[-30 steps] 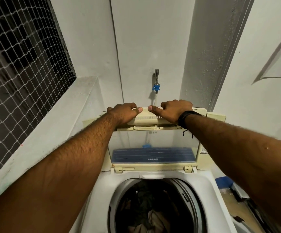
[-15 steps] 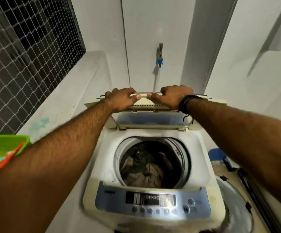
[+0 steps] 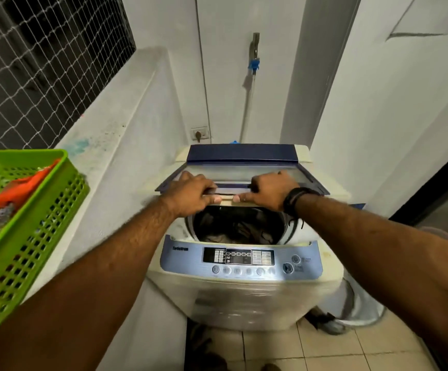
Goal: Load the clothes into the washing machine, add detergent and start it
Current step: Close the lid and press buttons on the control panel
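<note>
Glossy plastic lid (image 3: 241,153), perforated basket (image 3: 34,223) seemingly plastic.

word "TurboDrum" in dark letters on the left of the blue control panel (image 3: 240,259) of the cream top-loading washing machine (image 3: 244,298), small labels beside the round buttons and display too blurred to read

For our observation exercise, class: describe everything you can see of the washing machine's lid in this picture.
The folding washing machine lid has a dark blue rear panel, a clear window panel in a blue frame and a cream front edge. It looks like plastic. It is partly lowered, tilted over the round drum opening, which remains uncovered at the front, with dark clothes inside. The left hand and right hand grip its front edge side by side.
</note>
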